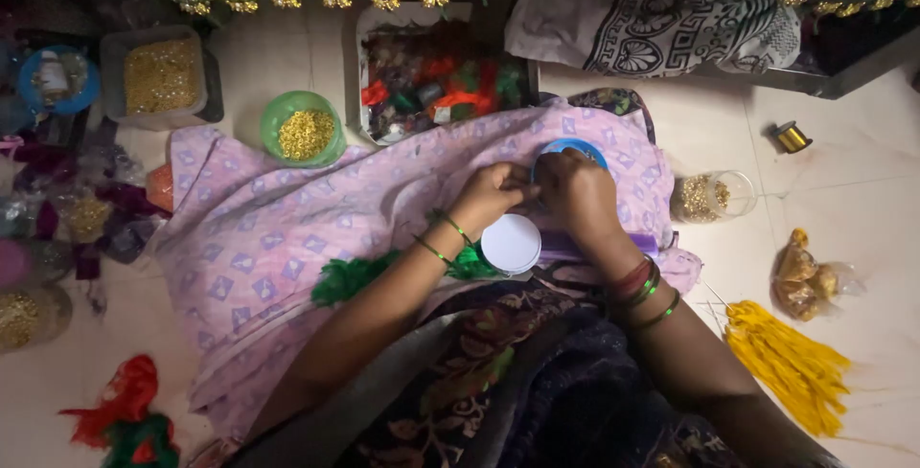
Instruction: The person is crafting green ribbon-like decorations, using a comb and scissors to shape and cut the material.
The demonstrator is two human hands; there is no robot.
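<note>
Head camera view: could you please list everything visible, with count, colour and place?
Cloth: one, lilac patterned, over the lap.
Round lid: one, white, below the hands.
Blue-rimmed container: one, behind the hands.
Green bowl: one, gold beads, upper left.
Tray: one, mixed red and green pieces, top centre.
Tassels: one bunch, yellow, right floor.
Thread spool: one, gold, upper right.
Left hand: closed grip, centre.
Right hand: closed grip, centre; held item hidden.

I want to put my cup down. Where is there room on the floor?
Bare floor lies between the gold spool and the yellow tassels. The left side is crowded with the green bowl and bead tub.
</note>
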